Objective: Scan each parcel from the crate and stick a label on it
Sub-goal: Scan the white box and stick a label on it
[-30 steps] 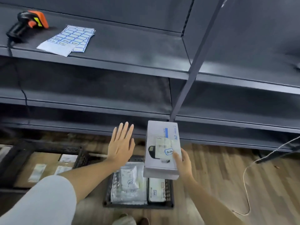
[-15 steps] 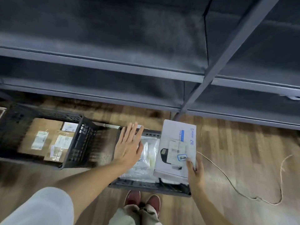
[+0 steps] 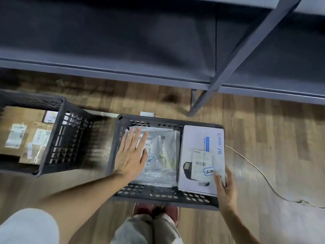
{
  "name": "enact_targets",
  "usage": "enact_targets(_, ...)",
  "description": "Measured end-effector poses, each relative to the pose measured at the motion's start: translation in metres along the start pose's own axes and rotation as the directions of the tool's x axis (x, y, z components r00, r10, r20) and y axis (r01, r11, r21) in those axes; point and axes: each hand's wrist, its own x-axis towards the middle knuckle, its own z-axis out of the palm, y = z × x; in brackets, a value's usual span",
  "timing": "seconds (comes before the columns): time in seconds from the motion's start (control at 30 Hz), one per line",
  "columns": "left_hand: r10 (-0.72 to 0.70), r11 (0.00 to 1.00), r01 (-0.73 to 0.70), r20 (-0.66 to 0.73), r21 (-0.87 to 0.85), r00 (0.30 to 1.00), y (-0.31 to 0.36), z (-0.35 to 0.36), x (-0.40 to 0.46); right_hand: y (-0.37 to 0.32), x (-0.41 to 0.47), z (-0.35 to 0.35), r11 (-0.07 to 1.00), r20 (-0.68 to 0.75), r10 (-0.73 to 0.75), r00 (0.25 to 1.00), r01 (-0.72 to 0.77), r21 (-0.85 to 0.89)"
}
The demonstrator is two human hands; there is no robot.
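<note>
A white box parcel [image 3: 197, 143] with a shipping slip and a blue-edged label [image 3: 209, 171] sits at the right side of the dark crate [image 3: 163, 197] on the floor. My right hand [image 3: 226, 189] grips the box at its near right corner, thumb on top. My left hand [image 3: 131, 152] is flat with straight fingers over the clear plastic bag parcels [image 3: 161, 155] in the crate's left part; whether it touches them I cannot tell.
A second dark crate [image 3: 58, 138] with brown cardboard parcels [image 3: 24, 138] stands to the left. Grey metal shelving [image 3: 123, 74] with a slanted post [image 3: 228, 67] runs along the far side. A pale cable [image 3: 260, 173] lies on the wooden floor at right. My feet [image 3: 156, 211] are just below the crate.
The view has tilted down from the shelves to the floor. My right hand has lowered the white box into the crate's right side. My left hand has come down over the bags.
</note>
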Motion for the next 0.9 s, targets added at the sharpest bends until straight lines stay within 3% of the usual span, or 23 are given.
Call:
enact_targets(0.27,-0.013,1.000,0.013,0.000,-0.005,1.000,0.004,0.008,0.002,-0.003,0.007,0.014,0.988,0.101,-0.010,0.995,0.026,-0.150)
enact_targets(0.37,-0.031,0.999,0.031,0.002,-0.027,1.000,0.004,0.006,0.003,0.005,0.010,0.018,0.967,0.051,0.043,0.998,-0.028,-0.253)
enact_targets(0.5,-0.041,0.999,0.041,0.001,-0.034,0.999,0.003,0.005,0.001,-0.005,0.009,0.018,0.863,-0.015,-0.027,1.000,0.016,-0.505)
enact_targets(0.6,-0.047,0.998,0.046,-0.001,-0.036,0.999,0.001,0.007,-0.001,-0.013,0.008,0.019,0.682,0.106,-0.184,0.977,0.204,-0.702)
enact_targets(0.73,-0.035,0.999,0.035,-0.004,-0.013,0.999,-0.002,0.004,-0.006,-0.015,0.007,0.020,0.728,0.123,-0.107,0.987,0.162,-0.666)
enact_targets(0.9,-0.022,1.000,0.022,-0.028,0.017,0.999,-0.003,-0.017,-0.009,-0.033,0.009,0.014,0.703,0.220,0.039,0.975,0.130,-0.699)
